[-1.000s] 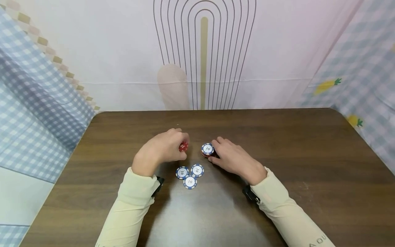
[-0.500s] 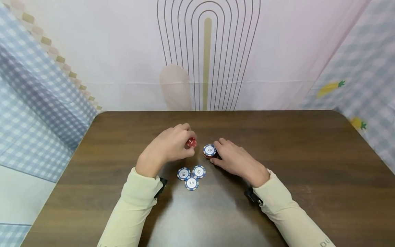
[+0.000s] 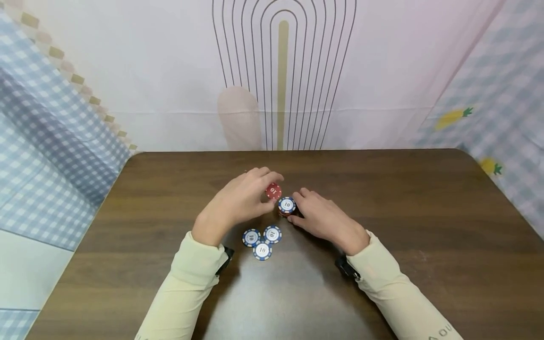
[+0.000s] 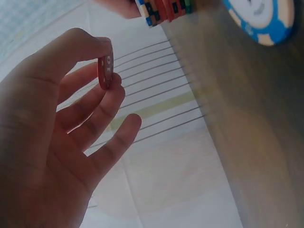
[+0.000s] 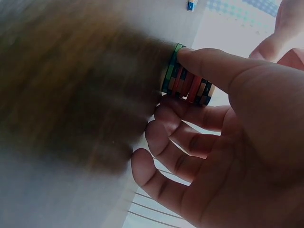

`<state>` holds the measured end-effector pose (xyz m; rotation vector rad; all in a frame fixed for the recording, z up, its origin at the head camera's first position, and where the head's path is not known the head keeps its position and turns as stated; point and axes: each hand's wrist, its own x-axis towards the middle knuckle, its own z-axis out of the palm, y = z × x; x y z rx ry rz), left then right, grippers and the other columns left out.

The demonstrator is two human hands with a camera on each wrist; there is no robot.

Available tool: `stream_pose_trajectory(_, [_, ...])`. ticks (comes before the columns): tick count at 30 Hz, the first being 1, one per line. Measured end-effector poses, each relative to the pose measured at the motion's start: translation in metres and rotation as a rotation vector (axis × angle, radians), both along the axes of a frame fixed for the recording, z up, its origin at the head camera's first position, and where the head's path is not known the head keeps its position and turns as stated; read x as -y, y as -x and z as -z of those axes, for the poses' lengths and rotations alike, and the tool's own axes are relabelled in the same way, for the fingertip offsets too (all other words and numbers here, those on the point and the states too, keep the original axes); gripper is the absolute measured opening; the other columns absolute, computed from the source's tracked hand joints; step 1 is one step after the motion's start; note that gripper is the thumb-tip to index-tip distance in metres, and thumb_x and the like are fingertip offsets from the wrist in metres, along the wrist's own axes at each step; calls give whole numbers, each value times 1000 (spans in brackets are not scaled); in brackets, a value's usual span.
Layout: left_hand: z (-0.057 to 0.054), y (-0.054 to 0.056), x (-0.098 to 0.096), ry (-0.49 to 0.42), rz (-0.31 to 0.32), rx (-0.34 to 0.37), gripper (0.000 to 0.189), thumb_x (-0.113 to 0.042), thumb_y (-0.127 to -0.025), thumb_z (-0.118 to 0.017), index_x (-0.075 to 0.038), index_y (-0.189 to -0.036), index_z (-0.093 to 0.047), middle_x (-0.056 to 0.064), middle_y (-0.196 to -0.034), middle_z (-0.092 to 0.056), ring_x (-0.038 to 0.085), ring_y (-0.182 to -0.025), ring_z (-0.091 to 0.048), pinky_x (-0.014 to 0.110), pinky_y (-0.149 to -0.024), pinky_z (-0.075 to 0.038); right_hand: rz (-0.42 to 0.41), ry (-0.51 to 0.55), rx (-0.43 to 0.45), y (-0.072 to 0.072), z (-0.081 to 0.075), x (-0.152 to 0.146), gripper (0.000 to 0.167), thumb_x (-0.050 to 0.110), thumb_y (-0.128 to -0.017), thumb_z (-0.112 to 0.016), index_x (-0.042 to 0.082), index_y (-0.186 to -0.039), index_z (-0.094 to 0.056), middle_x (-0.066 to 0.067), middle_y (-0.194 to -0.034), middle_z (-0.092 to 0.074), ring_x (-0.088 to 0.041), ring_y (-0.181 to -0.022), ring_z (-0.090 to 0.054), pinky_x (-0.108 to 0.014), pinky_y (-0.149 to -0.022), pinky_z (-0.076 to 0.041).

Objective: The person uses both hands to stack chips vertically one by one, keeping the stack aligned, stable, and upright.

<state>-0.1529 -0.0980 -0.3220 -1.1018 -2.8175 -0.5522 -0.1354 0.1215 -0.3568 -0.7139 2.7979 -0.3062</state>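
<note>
My left hand (image 3: 242,198) pinches a red poker chip (image 3: 274,191) marked 10 between thumb and fingertips, held up just left of a chip stack. That stack of poker chips (image 5: 187,78) has green, black, red and blue edges, and a blue-and-white chip (image 3: 286,204) marked 10 lies on top. From the right side my right hand (image 3: 327,219) grips the stack with thumb and fingers. In the right wrist view its thumb presses one side, while the other fingertips rest near the tabletop.
Three blue-and-white chips (image 3: 262,250) marked 10 lie flat in a small cluster in front of the hands. The brown wooden table (image 3: 403,198) ends at a white patterned cloth (image 3: 170,85). Blue checked cloth (image 3: 51,156) hangs at the left side.
My left hand has moved right and slightly away with the red chip, bringing it close to the stack. The right hand keeps its hold on the stack.
</note>
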Motion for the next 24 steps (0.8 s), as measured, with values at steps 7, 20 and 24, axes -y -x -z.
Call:
stream_pose_trajectory(7, [10, -2, -12, 0, 48, -24, 48, -17, -92, -78, -10, -138, -66, 3, -125, -72, 23, -110, -67, 43, -95, -56, 4, 9, -5, -2, 3, -7, 42, 32, -102, -71, 1, -128, -61, -12, -112, -61, -26, -97, -62, -47, -79, -58])
stream_pose_trajectory(20, [23, 0, -19, -116, 54, 195, 45, -17, -93, -83, -9, -134, -68, 3, -126, -74, 22, -114, -66, 38, -104, -52, -16, 45, -16, -2, 2, -9, 35, 30, -102, -71, 3, -124, -62, -10, -108, -59, -25, -91, -60, -47, -76, -58])
stream_pose_trajectory(24, [25, 2, -20, -130, 68, 214, 41, -15, -92, -83, -9, -131, -70, 3, -123, -75, 19, -112, -68, 36, -103, -53, -15, 41, -19, -2, 1, -8, 35, 29, -102, -71, 3, -124, -62, -9, -106, -58, -24, -89, -59, -46, -75, -57])
